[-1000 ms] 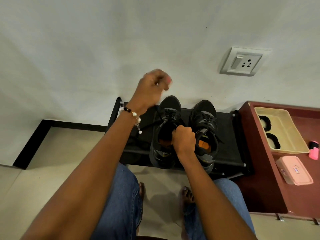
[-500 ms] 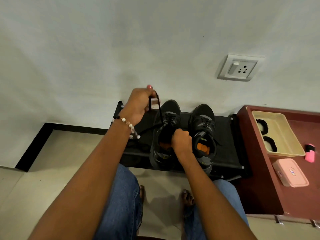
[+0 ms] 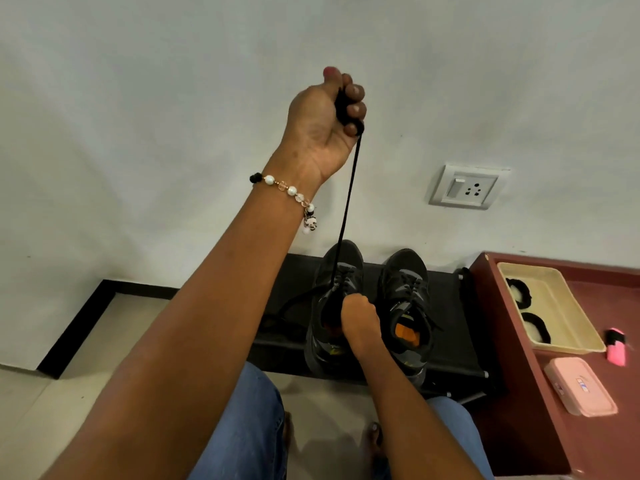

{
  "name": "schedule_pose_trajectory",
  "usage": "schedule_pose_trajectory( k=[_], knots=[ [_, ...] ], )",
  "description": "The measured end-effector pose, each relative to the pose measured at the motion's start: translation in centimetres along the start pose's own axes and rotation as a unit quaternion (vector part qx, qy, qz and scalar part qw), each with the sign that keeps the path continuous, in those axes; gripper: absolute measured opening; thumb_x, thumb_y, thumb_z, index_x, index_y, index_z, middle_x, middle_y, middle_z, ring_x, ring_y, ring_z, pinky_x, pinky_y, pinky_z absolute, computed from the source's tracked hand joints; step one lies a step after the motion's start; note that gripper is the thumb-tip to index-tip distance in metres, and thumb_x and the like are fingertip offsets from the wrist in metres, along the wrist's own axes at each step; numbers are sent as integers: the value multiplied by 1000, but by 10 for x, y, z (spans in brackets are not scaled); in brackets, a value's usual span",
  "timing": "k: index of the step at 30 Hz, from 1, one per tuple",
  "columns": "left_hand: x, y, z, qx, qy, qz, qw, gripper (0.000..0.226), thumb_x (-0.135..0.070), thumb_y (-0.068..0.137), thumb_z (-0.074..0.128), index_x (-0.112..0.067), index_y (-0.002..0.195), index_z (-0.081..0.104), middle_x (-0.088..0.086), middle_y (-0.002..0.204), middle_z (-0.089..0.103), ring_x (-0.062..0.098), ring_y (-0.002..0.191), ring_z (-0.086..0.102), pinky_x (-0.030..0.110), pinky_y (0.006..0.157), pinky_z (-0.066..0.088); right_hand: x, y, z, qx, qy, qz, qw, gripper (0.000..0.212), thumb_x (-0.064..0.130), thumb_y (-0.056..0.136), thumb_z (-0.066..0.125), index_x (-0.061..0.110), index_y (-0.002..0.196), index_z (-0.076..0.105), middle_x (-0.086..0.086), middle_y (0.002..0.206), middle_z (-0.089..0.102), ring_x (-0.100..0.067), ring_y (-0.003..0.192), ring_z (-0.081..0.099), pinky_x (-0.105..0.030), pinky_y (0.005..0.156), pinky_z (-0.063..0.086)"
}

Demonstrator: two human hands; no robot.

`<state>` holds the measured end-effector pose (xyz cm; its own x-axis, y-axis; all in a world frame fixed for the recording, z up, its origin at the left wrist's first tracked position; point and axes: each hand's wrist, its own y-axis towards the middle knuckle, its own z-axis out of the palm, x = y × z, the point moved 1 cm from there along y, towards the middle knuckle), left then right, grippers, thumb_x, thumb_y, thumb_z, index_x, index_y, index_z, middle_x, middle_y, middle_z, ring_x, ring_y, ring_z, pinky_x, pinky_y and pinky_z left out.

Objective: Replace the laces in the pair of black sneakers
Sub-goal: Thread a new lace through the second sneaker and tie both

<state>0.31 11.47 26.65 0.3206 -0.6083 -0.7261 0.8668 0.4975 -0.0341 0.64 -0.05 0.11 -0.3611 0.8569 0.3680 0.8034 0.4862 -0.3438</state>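
Two black sneakers sit side by side on a low black rack (image 3: 446, 327) with a taut fabric shelf and thin metal rails, below centre of the frame against a smooth white wall. The left sneaker (image 3: 334, 271) has a rounded mesh toe; the right sneaker (image 3: 403, 289) shows an orange insole inside its opening and its laces threaded. The left hand (image 3: 322, 123), raised in the upper middle of the frame, has its fingers curled tight round a bunched black lace (image 3: 348, 209), a thin flat cord that runs taut and nearly straight down to the eyelets of the left sneaker. A beaded bracelet (image 3: 287, 192) of round white and clear beads circles that wrist. The right hand (image 3: 358, 313), at centre, grips the tongue and collar edge of the left sneaker, fingers folded over it.

At the right edge stands a dark red, glossy cabinet (image 3: 512, 358). On it rest a shallow cream plastic tray (image 3: 568, 317) holding two black rings, a rounded pink box (image 3: 580, 386) and a small pink object (image 3: 616, 346). A white rectangular wall socket (image 3: 465, 187) is set above the rack
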Motion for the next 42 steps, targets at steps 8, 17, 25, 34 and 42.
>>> schedule_pose_trajectory(
  k=[8, 17, 25, 34, 42],
  knots=[
    [8, -4, -18, -16, 56, -22, 998, 31, -33, 104, 41, -18, 78, 51, -5, 63, 55, 6, 48, 47, 18, 44, 26, 1, -2, -2, -5, -5, 3, 1000, 24, 8, 103, 33, 3, 106, 56, -14, 105, 59, -29, 91, 59, -32, 73, 47],
    [-4, 0, -10, -48, -84, -63, 993, 33, -9, 98, 32, -19, 68, 42, -6, 49, 33, 10, 39, 22, 24, 50, 20, -1, 4, 4, -8, -18, 10, 1000, 27, 6, 102, 33, 2, 111, 58, -15, 111, 60, -29, 95, 60, -31, 69, 40],
    [-12, 7, -29, -54, -182, -21, 982, 38, -1, 92, 27, -21, 64, 43, -5, 47, 33, 11, 36, 22, 24, 51, 19, 7, 5, 6, 8, -84, -7, 996, 28, 5, 100, 39, 5, 117, 61, -17, 118, 58, -29, 97, 61, -32, 73, 44],
    [7, -18, -60, -43, 146, -52, 987, 37, -45, 97, 51, -20, 70, 53, -4, 63, 59, 8, 45, 43, 21, 50, 26, 4, -1, -5, -7, -95, -28, 995, 24, 3, 101, 38, 3, 114, 58, -16, 114, 59, -32, 102, 60, -37, 81, 49],
    [98, -36, -150, -112, 542, -223, 803, 37, -31, 92, 65, 2, 77, 63, 14, 66, 68, 25, 51, 65, 32, 51, 56, -6, -1, -12, -52, -51, -37, 997, 19, 6, 100, 43, -4, 112, 54, -21, 111, 59, -39, 101, 60, -36, 70, 41]
  ],
)
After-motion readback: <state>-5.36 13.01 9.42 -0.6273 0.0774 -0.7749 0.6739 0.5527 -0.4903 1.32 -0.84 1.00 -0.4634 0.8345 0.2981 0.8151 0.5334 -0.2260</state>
